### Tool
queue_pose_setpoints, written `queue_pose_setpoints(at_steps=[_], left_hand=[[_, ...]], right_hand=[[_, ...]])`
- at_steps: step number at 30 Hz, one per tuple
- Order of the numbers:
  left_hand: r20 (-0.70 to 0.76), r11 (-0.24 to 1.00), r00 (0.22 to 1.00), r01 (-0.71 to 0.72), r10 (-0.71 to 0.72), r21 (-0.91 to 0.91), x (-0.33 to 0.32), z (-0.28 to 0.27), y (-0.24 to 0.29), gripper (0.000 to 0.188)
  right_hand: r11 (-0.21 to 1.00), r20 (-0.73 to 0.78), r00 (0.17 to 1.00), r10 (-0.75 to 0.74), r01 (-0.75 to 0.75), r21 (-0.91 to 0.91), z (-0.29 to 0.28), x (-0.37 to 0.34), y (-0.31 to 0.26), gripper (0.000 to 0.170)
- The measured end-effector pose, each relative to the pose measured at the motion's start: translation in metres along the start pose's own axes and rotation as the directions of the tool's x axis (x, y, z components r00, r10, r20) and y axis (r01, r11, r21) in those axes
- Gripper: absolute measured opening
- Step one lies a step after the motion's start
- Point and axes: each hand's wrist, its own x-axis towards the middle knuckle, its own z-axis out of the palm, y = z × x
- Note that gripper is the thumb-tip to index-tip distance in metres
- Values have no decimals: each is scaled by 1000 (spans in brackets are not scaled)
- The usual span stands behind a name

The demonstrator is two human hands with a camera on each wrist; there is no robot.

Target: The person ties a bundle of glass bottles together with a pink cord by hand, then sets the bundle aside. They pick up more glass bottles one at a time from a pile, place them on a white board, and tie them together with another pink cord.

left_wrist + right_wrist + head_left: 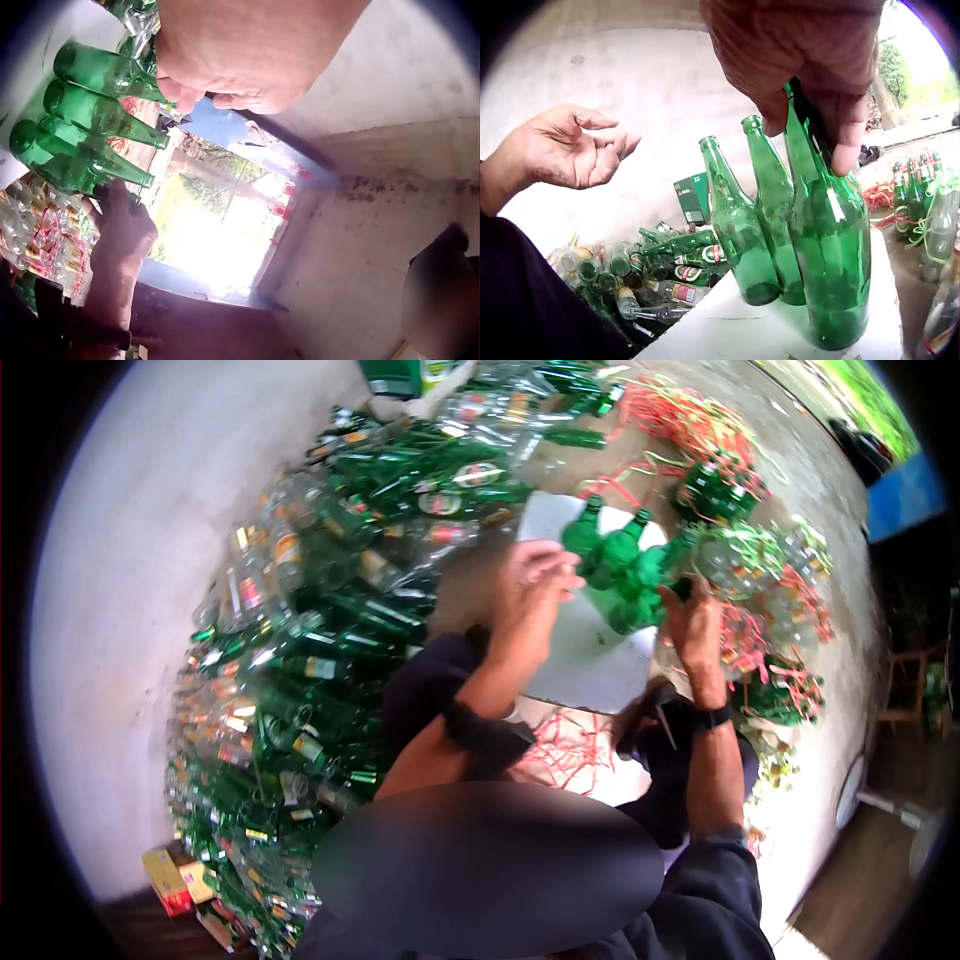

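Several green glass bottles (620, 552) stand grouped on a white board (590, 675); in the right wrist view they stand upright, close together. My right hand (694, 622) grips the neck of the nearest green bottle (829, 259), with thumb and fingers (849, 146) around it. Something dark shows between those fingers, too hidden to tell what. To the left of the bottles, my left hand (535, 595) is in the air with relaxed, slightly bent fingers, holding nothing. The right wrist view shows that left hand (574, 148) apart from the bottles.
A large heap of loose green and clear bottles (350, 610) lies at the left beside a white wall (120, 560). Bottles with red and green strips (740, 550) stand at the right. More red strips (570, 750) lie on the floor below the board.
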Motion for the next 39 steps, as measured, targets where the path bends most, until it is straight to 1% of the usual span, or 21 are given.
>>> queue_pose_setpoints(at_steps=[4, 5, 6, 7, 8, 12, 14, 16, 18, 20, 22, 24, 25, 26, 27, 28, 30, 32, 34, 37, 39], left_hand=[[50, 1000, 999, 7, -7, -18, -4, 1, -6, 24], [60, 1000, 998, 3, -4, 11, -3, 1, -11, 24], [66, 1000, 998, 14, -15, 13, -5, 3, -12, 23], [80, 1000, 997, 22, -22, 3, -6, 3, -11, 22], [101, 1000, 995, 7, -4, -28, -7, 4, -10, 21], [131, 1000, 991, 8, -5, -23, -10, 3, -6, 20], [169, 998, 986, -1, 12, -66, -11, 0, 6, 19], [152, 1000, 988, 30, -30, -1, -18, -12, 41, 18], [214, 995, 973, -94, 86, 31, -18, -37, 70, 19], [121, 956, 971, -227, 208, 186, -21, -80, 100, 20], [-18, 903, 951, -286, 307, 321, -32, -128, 126, 21], [-107, 670, 864, -297, 492, 680, -27, -221, 108, 21], [-239, 593, 814, -153, 530, 791, -40, -247, 113, 24], [-266, 443, 698, -82, 665, 893, -44, -290, 104, 27], [-265, 172, 594, 209, 760, 963, -65, -362, 95, 32], [-320, 109, 563, 376, 762, 920, -71, -433, 75, 42], [-593, 219, 435, 650, 678, 727, -94, -470, 74, 58], [-836, 452, 267, 741, 479, 496, -106, -490, 77, 71], [-847, 483, 312, 713, 430, 508, -112, -504, 71, 78], [-879, 468, 248, 770, 406, 434, -109, -507, 63, 83], [-931, 700, 226, 615, 287, 365, -104, -536, 51, 86]], right_hand=[[981, -16, 984, -177, 176, -82, 9, 5, 23, 30], [986, -5, 986, -167, 167, -20, 3, 4, 12, 28], [975, -53, 981, -188, 180, -128, 3, 4, 10, 27], [977, 2, 996, -87, 85, -196, 0, 6, 8, 30], [986, 11, 998, -61, 62, -155, 0, 8, 8, 33], [974, -20, 995, -101, 95, -205, 12, 12, 24, 37], [995, 52, 999, 4, 1, -100, 11, 12, 24, 38], [999, 67, 997, 35, -33, -26, 11, 12, 22, 39], [996, 97, 992, 83, -80, -33, 8, 10, 18, 45], [996, 27, 999, -20, 22, -81, 7, 5, 17, 51], [996, 68, 998, -5, 12, -93, 8, 6, 24, 55], [998, 60, 998, -3, 7, -65, 10, 6, 32, 53], [1000, 96, 995, 27, -26, -2, 6, 4, 26, 50], [1000, 99, 995, 26, -26, -1, 8, 3, 27, 50], [999, 99, 995, 29, -32, 30, 9, 1, 31, 48], [997, 94, 995, 34, -40, 61, 8, -1, 34, 47], [996, 158, 986, 61, -69, 48, 3, -2, 28, 45], [992, 166, 984, 68, -85, 98, 6, -2, 39, 45], [992, 162, 986, 47, -66, 112, 7, -5, 43, 44], [993, 173, 984, 39, -58, 104, 9, -5, 58, 43], [994, 187, 981, 51, -67, 81, 8, -5, 56, 42]])
